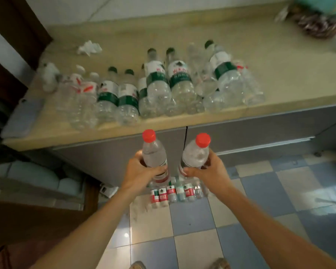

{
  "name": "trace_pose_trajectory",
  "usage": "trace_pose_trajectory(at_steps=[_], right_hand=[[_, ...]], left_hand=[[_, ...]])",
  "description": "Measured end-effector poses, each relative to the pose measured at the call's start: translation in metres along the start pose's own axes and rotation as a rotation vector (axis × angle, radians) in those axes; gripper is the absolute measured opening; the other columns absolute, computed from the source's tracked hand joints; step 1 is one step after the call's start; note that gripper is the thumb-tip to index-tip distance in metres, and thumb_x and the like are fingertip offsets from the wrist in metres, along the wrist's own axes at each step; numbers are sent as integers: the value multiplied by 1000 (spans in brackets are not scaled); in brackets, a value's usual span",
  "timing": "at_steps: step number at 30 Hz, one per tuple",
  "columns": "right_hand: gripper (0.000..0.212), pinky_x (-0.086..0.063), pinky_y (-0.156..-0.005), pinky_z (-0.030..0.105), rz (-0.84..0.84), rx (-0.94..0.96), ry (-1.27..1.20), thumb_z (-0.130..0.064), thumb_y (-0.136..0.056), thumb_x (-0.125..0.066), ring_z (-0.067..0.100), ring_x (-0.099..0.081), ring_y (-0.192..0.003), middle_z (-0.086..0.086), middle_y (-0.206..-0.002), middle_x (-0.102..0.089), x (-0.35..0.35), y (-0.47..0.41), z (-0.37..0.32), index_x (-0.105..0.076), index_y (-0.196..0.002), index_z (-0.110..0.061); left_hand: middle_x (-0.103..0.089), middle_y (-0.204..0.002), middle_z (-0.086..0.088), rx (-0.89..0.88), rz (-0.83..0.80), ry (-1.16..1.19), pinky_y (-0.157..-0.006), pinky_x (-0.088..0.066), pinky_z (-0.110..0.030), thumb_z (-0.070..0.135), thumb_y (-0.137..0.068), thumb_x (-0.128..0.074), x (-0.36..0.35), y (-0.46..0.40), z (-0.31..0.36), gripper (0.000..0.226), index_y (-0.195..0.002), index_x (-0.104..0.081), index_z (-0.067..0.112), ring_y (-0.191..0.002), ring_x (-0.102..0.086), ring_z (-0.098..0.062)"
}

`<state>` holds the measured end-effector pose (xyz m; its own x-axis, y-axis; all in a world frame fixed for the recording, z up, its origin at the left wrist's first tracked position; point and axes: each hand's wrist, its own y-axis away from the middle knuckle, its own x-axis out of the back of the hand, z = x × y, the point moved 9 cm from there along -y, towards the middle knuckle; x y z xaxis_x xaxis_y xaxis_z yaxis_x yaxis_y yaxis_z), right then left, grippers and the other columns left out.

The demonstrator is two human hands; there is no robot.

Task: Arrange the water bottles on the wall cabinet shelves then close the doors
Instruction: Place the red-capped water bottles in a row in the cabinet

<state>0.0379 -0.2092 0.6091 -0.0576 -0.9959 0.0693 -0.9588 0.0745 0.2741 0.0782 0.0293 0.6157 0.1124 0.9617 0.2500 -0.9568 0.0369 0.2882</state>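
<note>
Left hand (142, 172) wraps the body of one red-capped water bottle (154, 152); right hand (207, 169) wraps a second red-capped bottle (197, 154). Both are upright, held in front of the grey base cabinet (109, 158), below the countertop (270, 70). They look like thin PET and probably empty, so light, squashy and slick; best gripped mid-body at the label band, with light squeeze. Counts: two in hand. On the countertop a jumble lies on its side, roughly a dozen, some green-labelled bottles (157, 78), some red-printed ones (80, 86), overlap blocks an exact count. On the tiled floor (192, 239), a row of about six small bottles (171, 193). Wall cabinet not in view.
</note>
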Motion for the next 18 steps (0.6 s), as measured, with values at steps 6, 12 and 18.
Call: trace_pose_trajectory(at_steps=[6, 12, 18], right_hand=[[72, -58, -79, 19, 84, 169, -9, -38, -56, -94, 5, -71, -102, -15, -110, -75, -20, 36, -169, -61, -120, -35], [60, -56, -80, 27, 168, 342, -43, -42, -60, -91, 9, -73, -100, -8, -107, -77, -29, 51, -316, -64, -114, -37], [62, -55, -68, 16, 170, 501, -57, -48, -51, -88, 0, -73, -90, -18, -99, -76, -27, 23, -440, -65, -108, -38]], left_hand=[[-76, -92, 20, -203, -83, 9, -65, -53, -10, 21, -64, -95, 72, 23, 159, 47, -104, -71, 26, -85, -71, 2], [-77, -89, 15, -421, -58, 62, -62, -53, -12, 23, -65, -94, 126, 31, 315, 41, -100, -73, 26, -81, -72, -1], [-77, -95, 13, -532, -56, 141, -70, -58, -24, 23, -68, -91, 152, 20, 441, 36, -99, -73, 28, -86, -74, -6]])
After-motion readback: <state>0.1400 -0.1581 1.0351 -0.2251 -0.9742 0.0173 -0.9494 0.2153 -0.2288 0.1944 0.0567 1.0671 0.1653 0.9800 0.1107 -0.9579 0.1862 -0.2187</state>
